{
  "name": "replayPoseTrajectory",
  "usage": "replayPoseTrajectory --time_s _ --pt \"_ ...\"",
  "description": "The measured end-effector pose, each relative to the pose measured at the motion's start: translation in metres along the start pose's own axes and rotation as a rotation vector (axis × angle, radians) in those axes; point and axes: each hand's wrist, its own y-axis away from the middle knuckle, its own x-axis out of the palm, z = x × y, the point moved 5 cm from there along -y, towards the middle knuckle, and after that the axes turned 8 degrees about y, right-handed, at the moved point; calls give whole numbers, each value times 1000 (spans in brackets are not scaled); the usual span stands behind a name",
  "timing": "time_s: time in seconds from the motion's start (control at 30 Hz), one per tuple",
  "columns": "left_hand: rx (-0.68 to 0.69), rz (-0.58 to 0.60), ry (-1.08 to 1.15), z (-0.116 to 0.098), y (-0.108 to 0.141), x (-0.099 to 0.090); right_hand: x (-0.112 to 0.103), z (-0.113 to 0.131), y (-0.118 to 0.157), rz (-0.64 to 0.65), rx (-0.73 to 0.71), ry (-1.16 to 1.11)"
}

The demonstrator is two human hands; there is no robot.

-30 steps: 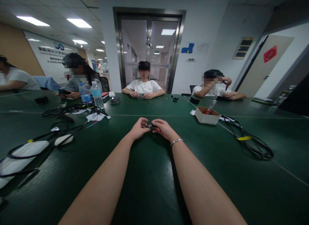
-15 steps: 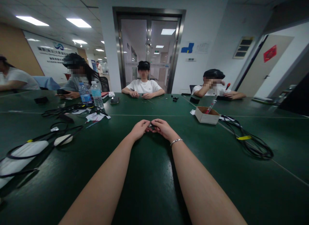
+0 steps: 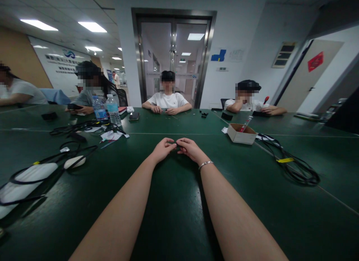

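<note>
Above the green table (image 3: 174,201), both arms reach forward and the fingertips meet in the middle. My left hand (image 3: 164,149) is closed in a loose pinch, its thumb and index fingertips right by those of the other hand. My right hand (image 3: 191,149), with a silver bracelet (image 3: 206,164) at its wrist, is curled and pinches at the same spot. Something small and dark seems to sit between the fingertips, too small and too covered to name.
On the left lie black cables (image 3: 75,127), a white power strip (image 3: 30,182), paper scraps (image 3: 112,135) and water bottles (image 3: 113,111). To the right are a small cardboard box (image 3: 241,137) and a coiled black cable (image 3: 297,167). Several people sit around the table.
The left fingers have straightened and drawn slightly away from the right ones. The shiny bit seen between the hands earlier is now hardly visible.
</note>
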Motion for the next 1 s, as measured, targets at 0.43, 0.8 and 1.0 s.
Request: replayPoseTrajectory --time_s 0.43,0.8,1.0 --pt "-10 39 -8 -3 1 3 0 0 0 3 -5 12" --pt "44 25 2 -5 2 0 0 0 0 8 -8 2" --pt "39 40 -19 -4 1 1 1 -1 -1 9 -14 9"
